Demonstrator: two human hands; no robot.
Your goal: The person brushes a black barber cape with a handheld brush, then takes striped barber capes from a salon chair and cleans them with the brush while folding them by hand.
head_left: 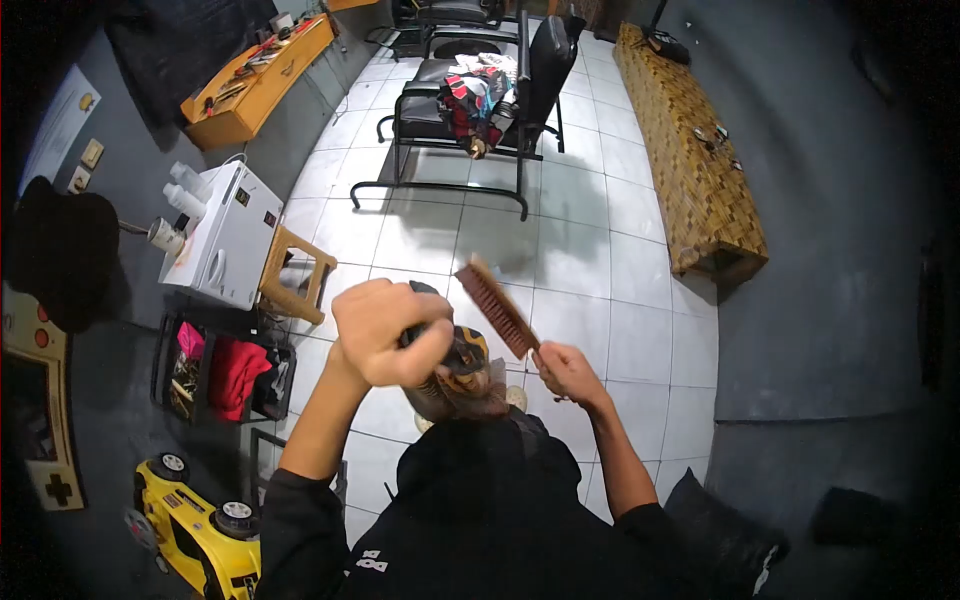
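My right hand (570, 375) is closed round the handle of a wooden brush (498, 308), its brown bristles facing down and left. My left hand (393, 330) is a curled fist raised at the centre left. Just below and behind that fist is a dark object with yellow-orange patterning (468, 352); I cannot make out what it is or exactly how the left hand grips it. Brush and patterned object are apart, with a small gap between them.
A black metal-framed chair (430, 185) bears a pile of clothes (483, 90). Along the right wall runs a woven-patterned bench (690, 140). On the left are a small white fridge (235, 235), a wooden stool (297, 275), a shelf with red cloth (236, 378) and a yellow toy car (195, 530).
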